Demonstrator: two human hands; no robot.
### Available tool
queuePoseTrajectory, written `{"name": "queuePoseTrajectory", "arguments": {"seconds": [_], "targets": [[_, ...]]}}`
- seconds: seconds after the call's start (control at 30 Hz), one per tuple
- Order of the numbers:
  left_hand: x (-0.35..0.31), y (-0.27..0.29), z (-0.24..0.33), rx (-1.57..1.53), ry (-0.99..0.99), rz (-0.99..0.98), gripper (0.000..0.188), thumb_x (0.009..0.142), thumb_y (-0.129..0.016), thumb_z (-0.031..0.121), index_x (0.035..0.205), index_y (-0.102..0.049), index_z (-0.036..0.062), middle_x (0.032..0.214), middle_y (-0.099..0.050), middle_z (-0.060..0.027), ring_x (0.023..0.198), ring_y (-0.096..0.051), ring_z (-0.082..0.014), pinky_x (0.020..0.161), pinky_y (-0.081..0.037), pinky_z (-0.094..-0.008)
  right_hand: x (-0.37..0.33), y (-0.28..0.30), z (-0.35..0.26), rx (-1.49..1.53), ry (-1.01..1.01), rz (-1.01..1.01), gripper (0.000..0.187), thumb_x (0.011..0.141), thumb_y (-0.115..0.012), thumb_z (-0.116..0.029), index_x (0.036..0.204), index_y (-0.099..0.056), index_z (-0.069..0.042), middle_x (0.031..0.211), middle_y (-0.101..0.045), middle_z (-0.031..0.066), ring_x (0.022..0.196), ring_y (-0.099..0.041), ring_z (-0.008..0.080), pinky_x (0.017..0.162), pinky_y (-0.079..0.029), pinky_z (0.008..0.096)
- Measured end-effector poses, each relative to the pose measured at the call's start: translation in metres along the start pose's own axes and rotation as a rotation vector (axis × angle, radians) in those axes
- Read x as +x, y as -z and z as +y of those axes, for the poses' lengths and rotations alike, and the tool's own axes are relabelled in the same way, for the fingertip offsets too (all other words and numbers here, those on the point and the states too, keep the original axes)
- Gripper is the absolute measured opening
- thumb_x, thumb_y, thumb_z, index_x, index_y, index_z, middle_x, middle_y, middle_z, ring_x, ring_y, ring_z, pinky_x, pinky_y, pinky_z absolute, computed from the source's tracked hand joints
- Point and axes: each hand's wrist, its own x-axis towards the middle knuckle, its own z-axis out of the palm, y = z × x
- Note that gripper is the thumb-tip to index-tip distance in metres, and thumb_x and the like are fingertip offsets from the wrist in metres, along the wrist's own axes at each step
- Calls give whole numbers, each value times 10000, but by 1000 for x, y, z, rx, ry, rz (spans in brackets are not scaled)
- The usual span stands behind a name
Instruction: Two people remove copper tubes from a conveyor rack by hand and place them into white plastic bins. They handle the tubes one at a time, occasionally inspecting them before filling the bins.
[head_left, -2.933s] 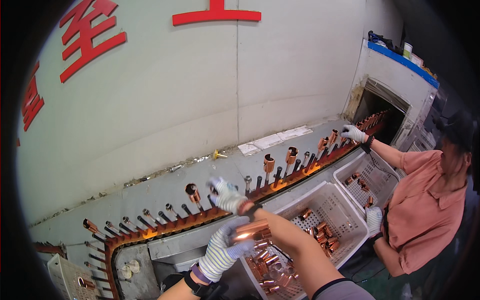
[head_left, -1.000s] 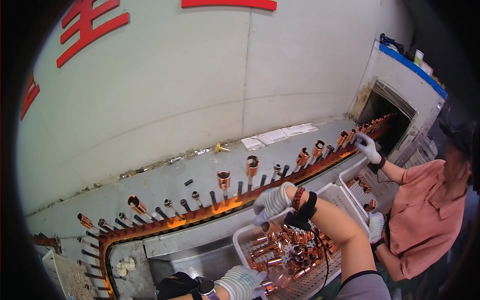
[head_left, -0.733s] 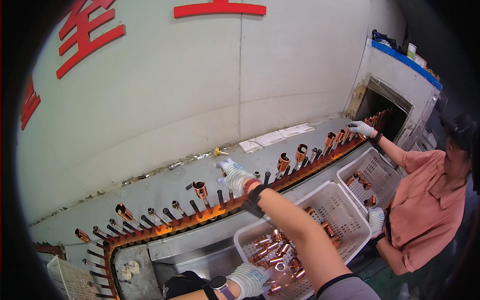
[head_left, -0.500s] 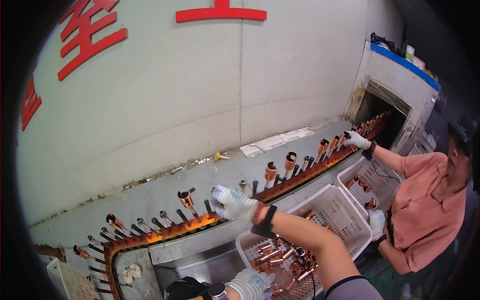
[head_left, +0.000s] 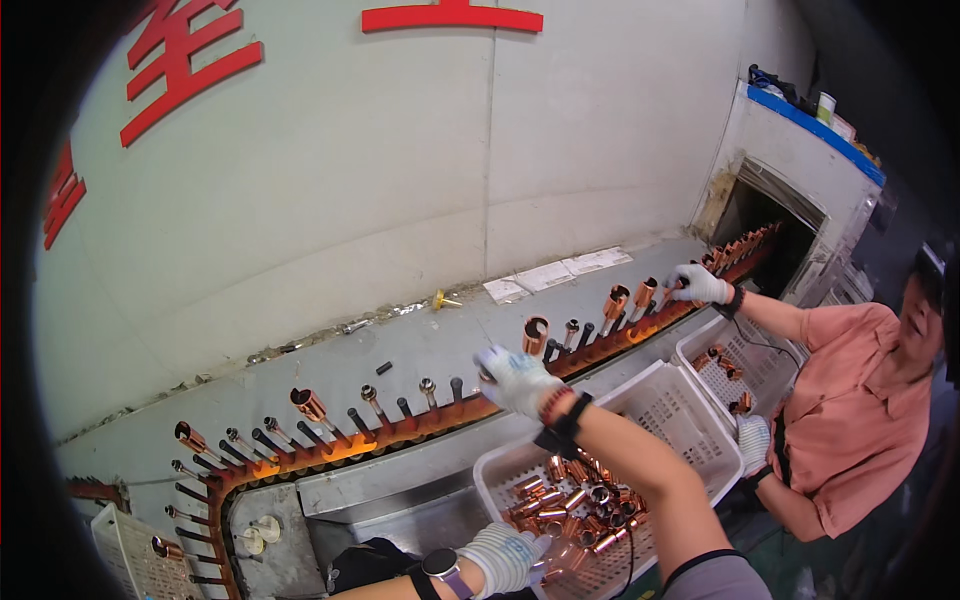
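Note:
My right hand, in a white striped knit glove, is at the line of upright posts, its fingers closed around a copper sleeve that they mostly hide. Directly to its right a copper sleeve sits on a post. Bare dark posts stand on its left. My left hand, also gloved, is low over the near edge of a white perforated crate, fingers extended beside a heap of copper sleeves. The curved conveyor track carries the posts.
At right a co-worker in a salmon shirt reaches a gloved hand to the posts. Another crate stands before them. The line runs from a dark opening. A short black tube lies behind the track; a crate stands far left.
The posts and sleeves have shifted left along the track. My right hand has moved right and slightly up, onto a sleeve. My left hand stays by the crate.

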Motion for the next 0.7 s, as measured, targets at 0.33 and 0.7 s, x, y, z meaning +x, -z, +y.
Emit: {"name": "queuePoseTrajectory", "arguments": {"seconds": [0.33, 0.7], "targets": [[13, 12, 24, 34, 10, -71, 412, 827, -627, 331, 1099, -585, 24, 809, -643, -165, 726, -647, -367, 641, -530, -447, -99, 81, 15, -155, 46, -564, 717, 810, -700, -340, 1401, -404, -64, 1334, -490, 231, 1224, -488, 397, 1019, -417, 412], [34, 51, -32, -225, 393, 1026, 802, 736, -744, 199, 1398, -351, -24, 1267, -500, -231, 1094, -558, -324, 912, -480, -410, 9, 35, -31, 3, 47, -116, 293, 810, -666, -247, 1024, -579, -67, 1018, -607, 187, 957, -620, 385, 786, -507, 467]]}}
